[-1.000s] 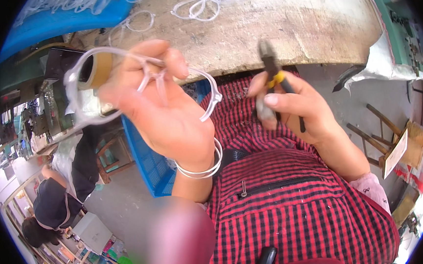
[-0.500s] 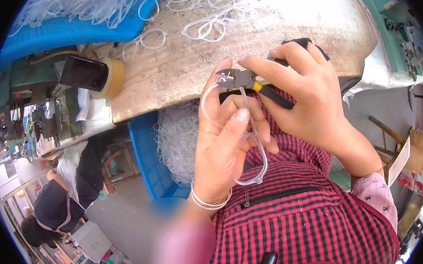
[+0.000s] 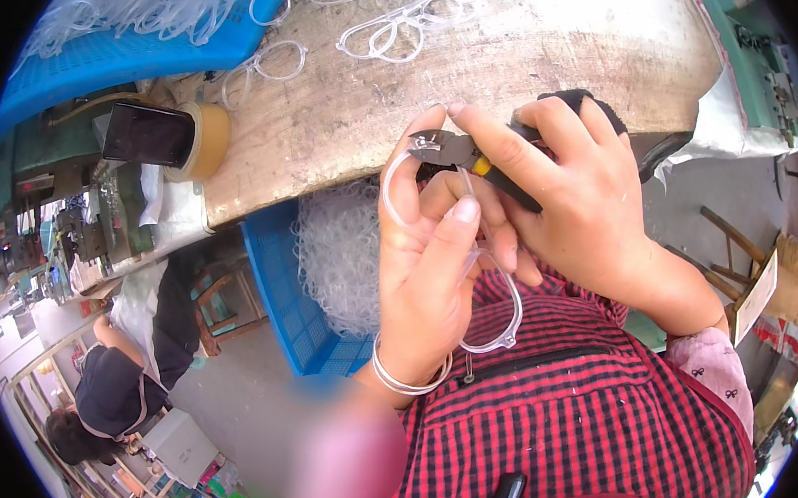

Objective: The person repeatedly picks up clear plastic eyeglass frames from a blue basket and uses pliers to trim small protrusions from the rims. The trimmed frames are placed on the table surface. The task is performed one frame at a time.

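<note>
The left hand (image 3: 433, 274) holds a clear plastic eyeglass frame (image 3: 492, 321) pinched between thumb and fingers, one rim looping up over the fingers and the other hanging down over the red checked shirt (image 3: 577, 412). The right hand (image 3: 581, 208) is closed around the black and yellow handles of small cutters (image 3: 452, 148), whose metal tip meets the frame at its upper loop, just beside the left fingertips. Both hands are together above the person's lap, just off the near edge of the counter (image 3: 516, 65). A metal bangle (image 3: 408, 378) sits on the left wrist. Below the near edge, to the left of the hands, a blue crate (image 3: 281, 285) holds a heap of clear plastic trimmings (image 3: 339, 253). On the worn wooden counter, more clear frames (image 3: 402, 27) lie loose toward the far edge, and one (image 3: 261, 69) lies near the left end. A blue tray (image 3: 153, 44) at the far left corner carries a pile of the same clear pieces. At the left end a roll of tan tape (image 3: 202, 138) stands on edge with a dark phone (image 3: 146, 132) propped against it. Farther left and lower, another person (image 3: 121, 379) in dark clothes bends over a cluttered work area.
</note>
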A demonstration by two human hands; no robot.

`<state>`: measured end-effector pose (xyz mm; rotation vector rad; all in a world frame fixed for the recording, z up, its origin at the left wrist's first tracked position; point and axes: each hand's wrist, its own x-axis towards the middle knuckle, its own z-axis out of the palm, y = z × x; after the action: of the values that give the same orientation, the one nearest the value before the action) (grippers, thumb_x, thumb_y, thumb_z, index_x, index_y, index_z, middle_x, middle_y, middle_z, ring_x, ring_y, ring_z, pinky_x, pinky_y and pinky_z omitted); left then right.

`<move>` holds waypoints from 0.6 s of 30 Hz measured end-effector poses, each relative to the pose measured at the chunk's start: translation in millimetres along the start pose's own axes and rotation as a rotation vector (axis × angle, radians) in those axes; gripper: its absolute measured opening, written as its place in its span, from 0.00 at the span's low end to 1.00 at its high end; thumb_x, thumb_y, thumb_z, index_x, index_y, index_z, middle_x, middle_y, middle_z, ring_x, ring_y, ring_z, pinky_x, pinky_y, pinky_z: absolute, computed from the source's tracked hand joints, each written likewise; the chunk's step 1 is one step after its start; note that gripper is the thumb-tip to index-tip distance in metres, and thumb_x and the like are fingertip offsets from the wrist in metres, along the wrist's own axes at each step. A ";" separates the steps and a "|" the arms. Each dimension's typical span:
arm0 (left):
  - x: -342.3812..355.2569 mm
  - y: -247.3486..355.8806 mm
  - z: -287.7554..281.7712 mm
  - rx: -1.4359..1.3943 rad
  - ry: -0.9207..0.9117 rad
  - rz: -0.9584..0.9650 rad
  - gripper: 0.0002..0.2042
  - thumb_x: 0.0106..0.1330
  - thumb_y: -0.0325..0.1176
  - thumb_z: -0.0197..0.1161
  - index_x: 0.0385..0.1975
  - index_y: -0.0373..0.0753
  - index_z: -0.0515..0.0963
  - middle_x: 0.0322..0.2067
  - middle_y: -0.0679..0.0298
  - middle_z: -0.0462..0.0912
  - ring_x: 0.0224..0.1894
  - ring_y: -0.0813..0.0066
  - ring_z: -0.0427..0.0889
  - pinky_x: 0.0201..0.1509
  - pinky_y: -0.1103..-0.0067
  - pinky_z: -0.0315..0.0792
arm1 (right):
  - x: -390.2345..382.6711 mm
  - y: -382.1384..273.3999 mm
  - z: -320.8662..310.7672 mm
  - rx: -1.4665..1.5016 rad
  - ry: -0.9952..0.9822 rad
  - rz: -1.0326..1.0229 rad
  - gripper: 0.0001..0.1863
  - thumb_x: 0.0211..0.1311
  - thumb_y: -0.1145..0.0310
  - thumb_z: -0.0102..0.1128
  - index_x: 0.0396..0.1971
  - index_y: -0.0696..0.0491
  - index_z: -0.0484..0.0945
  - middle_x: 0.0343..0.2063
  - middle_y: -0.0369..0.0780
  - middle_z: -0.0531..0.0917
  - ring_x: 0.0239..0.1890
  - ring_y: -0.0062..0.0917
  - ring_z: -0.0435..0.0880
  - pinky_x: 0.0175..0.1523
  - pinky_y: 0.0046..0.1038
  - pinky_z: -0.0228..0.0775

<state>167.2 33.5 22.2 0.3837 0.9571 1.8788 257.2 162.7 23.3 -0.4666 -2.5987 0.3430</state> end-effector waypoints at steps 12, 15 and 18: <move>-39.3 83.7 -98.6 1.179 -0.549 -0.249 0.31 0.65 0.36 0.69 0.68 0.38 0.68 0.41 0.57 0.81 0.45 0.62 0.82 0.56 0.69 0.76 | -30.3 48.9 5.4 1.186 -0.295 0.346 0.27 0.59 0.70 0.65 0.61 0.49 0.77 0.40 0.36 0.84 0.44 0.25 0.81 0.51 0.29 0.75; -24.5 106.0 -107.3 1.676 0.031 0.018 0.30 0.57 0.36 0.74 0.61 0.37 0.75 0.49 0.55 0.81 0.55 0.57 0.78 0.63 0.66 0.69 | -36.2 56.7 2.4 1.534 -0.459 0.806 0.36 0.60 0.66 0.64 0.69 0.56 0.65 0.47 0.43 0.81 0.50 0.28 0.80 0.56 0.33 0.76; 64.2 103.4 -125.8 2.099 0.183 0.718 0.23 0.58 0.32 0.70 0.55 0.36 0.78 0.47 0.54 0.80 0.52 0.53 0.77 0.57 0.65 0.72 | -32.9 33.5 15.6 1.464 -0.685 0.655 0.40 0.56 0.67 0.66 0.70 0.56 0.62 0.48 0.42 0.79 0.51 0.27 0.78 0.58 0.30 0.72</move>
<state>-5.5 7.5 10.7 1.8824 2.8841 0.5615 285.6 178.3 -14.1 -0.6272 -1.8023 2.6429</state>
